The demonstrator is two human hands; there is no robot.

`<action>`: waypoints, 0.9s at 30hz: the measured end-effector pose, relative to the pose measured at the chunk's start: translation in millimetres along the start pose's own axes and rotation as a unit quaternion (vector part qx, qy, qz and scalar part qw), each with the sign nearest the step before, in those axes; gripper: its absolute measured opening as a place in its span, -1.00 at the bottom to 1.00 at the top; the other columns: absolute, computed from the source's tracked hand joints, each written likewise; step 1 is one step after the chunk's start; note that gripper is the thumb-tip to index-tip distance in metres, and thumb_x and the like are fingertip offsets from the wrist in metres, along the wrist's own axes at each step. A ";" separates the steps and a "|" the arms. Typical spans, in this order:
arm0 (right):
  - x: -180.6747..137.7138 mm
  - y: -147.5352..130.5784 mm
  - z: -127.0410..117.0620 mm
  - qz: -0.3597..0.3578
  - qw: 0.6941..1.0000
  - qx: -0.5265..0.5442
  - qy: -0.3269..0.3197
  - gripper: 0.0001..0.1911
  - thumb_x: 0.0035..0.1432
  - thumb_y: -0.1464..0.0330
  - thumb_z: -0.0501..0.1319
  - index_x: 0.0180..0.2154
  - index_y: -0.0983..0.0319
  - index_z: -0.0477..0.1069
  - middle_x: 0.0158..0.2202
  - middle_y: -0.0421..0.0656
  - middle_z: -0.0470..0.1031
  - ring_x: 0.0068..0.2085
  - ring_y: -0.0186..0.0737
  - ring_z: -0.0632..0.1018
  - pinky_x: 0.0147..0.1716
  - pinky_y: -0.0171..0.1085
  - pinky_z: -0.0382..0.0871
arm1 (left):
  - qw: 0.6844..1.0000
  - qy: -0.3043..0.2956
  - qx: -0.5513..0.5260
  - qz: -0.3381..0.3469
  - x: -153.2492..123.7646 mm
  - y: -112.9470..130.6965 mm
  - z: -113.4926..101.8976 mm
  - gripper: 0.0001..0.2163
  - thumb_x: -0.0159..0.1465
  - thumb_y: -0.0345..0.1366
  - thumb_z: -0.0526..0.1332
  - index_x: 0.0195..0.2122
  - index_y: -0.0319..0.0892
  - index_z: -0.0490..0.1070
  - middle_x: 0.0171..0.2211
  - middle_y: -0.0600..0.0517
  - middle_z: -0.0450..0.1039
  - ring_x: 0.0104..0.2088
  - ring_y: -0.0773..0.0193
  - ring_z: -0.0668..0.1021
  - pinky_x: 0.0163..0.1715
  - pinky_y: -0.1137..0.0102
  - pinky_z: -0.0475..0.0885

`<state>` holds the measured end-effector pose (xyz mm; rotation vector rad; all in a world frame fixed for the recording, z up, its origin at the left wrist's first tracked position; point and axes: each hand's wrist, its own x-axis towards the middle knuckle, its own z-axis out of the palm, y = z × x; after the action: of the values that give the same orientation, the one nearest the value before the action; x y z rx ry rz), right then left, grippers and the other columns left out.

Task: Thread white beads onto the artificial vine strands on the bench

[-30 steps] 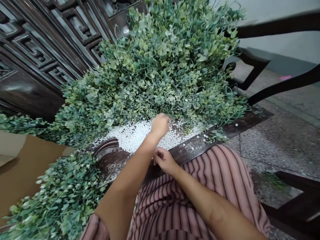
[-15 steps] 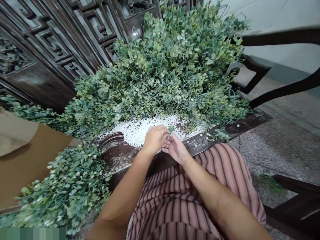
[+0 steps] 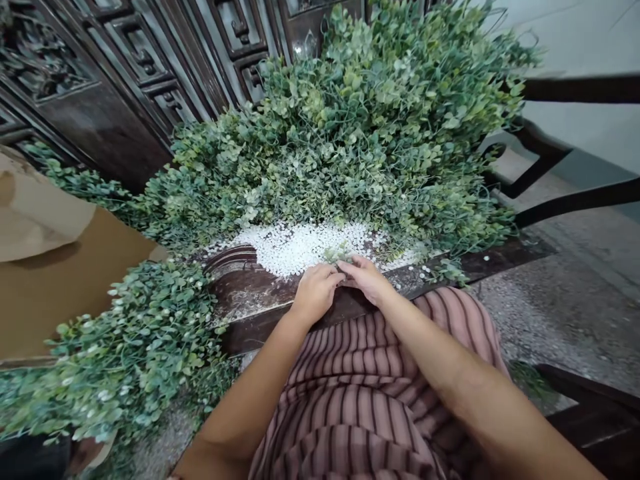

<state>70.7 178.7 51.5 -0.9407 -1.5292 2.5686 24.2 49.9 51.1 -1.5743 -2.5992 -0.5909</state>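
Note:
My left hand (image 3: pixel 315 292) and my right hand (image 3: pixel 367 278) meet fingertip to fingertip at the front edge of a dark wooden seat (image 3: pixel 250 297). Together they pinch a small green artificial sprig (image 3: pixel 337 254). Just beyond my fingers lies a patch of small white beads (image 3: pixel 300 243) spread on the seat. A big heap of green artificial foliage (image 3: pixel 360 133) rises behind the beads. My lap in a striped pink garment (image 3: pixel 365 387) is below the hands.
A second pile of foliage with white buds (image 3: pixel 125 347) lies at the lower left, beside a brown cardboard box (image 3: pixel 65 280). Carved dark wood panels (image 3: pixel 125 60) stand behind. Dark chair arms (image 3: pixel 575 193) cross at right over a speckled floor (image 3: pixel 565 313).
My left hand drew back from the beads towards me. My right hand rose from my lap to meet it, and both now pinch the sprig at the seat's edge.

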 end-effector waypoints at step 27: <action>22.3 -2.2 -3.2 -0.226 0.967 -0.086 -0.083 -0.76 -0.22 0.25 0.35 -0.44 0.22 0.45 -0.41 -0.18 0.49 -0.28 -0.20 0.48 -0.18 -0.19 0.38 | 0.667 0.183 -0.603 -0.398 36.0 2.5 29.4 -0.76 -0.07 -0.32 0.33 -0.42 -0.20 0.29 -0.52 0.12 0.45 -0.54 0.44 0.45 -0.54 0.53 0.34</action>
<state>53.4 189.0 41.2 -0.3275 -1.7802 2.2586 13.6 91.5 33.0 0.0592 -2.3503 -2.6883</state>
